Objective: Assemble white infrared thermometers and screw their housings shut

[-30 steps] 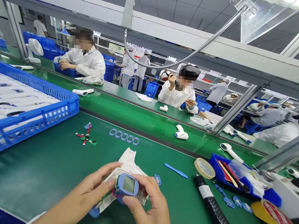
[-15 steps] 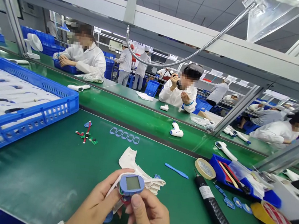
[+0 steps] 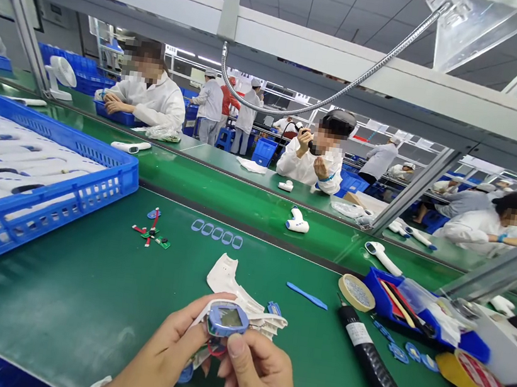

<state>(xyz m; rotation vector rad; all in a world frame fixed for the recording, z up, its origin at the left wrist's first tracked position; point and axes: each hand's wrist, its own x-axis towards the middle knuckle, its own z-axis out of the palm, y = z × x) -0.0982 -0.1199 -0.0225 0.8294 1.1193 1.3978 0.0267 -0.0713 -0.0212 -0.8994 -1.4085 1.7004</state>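
Bench clutter on a green mat [image 3: 59, 294]

A blue crate [image 3: 47, 204] of white housings sits far left; a tape roll [image 3: 356, 292], blue spudger [image 3: 306, 296], black electric screwdriver [image 3: 377, 374] and blue parts tray [image 3: 428, 314] lie right; five blue rings [image 3: 216, 234] sit mid-bench.

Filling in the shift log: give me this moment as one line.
left hand: holds white shell | right hand: pinches blue display module | second shell on green mat
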